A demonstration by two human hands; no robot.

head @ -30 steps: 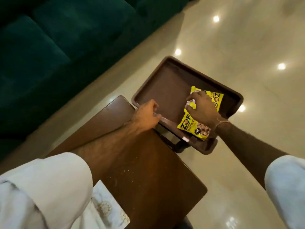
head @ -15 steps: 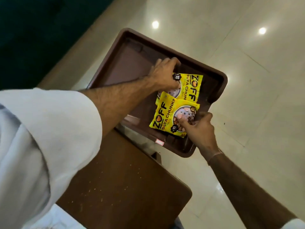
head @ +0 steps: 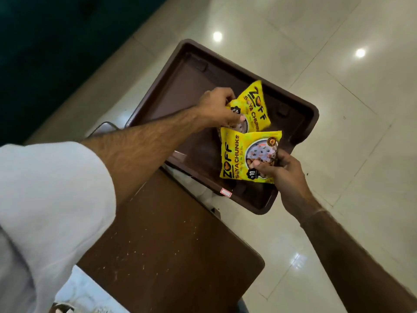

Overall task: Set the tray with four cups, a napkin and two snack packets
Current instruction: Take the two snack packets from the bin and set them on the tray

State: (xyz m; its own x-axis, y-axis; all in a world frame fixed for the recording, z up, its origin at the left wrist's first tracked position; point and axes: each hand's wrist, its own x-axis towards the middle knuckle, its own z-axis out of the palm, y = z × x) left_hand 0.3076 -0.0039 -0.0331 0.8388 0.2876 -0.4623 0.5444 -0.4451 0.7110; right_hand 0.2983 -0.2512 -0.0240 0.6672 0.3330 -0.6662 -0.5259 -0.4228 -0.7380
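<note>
- Yellow snack packets sit over the brown tray (head: 300,114) at frame centre: the farther packet (head: 255,105) is tilted, the nearer packet (head: 239,154) overlaps its lower edge.
- Left hand (head: 216,109), reaching in from the left, pinches the farther packet's left edge.
- Right hand (head: 284,172), from the lower right, grips the nearer packet's right side.
- Below the tray, a brown wooden table (head: 171,256) fills the lower centre, on a glossy tiled floor (head: 361,154).

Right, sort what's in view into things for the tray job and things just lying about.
For the job: brown plastic tray; far yellow snack packet in left hand; near yellow snack packet in right hand.
Lying about: dark wooden table; dark green sofa.
</note>
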